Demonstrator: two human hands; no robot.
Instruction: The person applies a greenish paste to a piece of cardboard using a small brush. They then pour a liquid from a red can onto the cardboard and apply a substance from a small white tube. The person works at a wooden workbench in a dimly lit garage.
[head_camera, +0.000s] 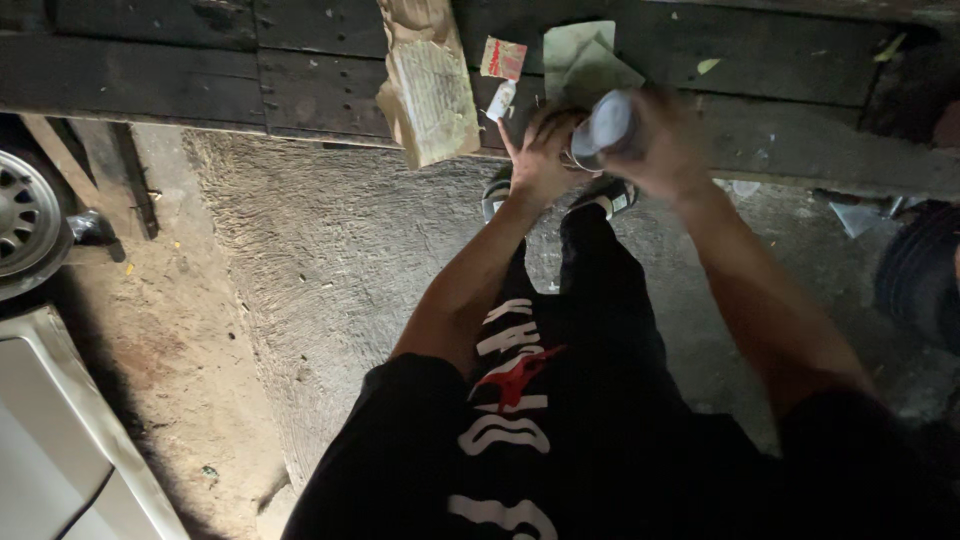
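I stand over a rough concrete floor and look down my black clothes. My right hand (662, 140) is wrapped round a pale grey cylinder, a can or small bottle (603, 126), blurred by motion, held at about chest height. My left hand (543, 152) is up against the lower end of that cylinder, fingers spread on it. Both forearms reach forward from the bottom of the view. My shoes (612, 196) show just below the hands.
A dark wooden plank platform (300, 70) runs across the top, carrying a torn cardboard piece (432, 85), a small red-and-white packet (503, 58) and pale paper (580, 55). A car wheel (25, 215) and white car body (50, 430) sit at the left. A dark tyre (925, 280) is at the right.
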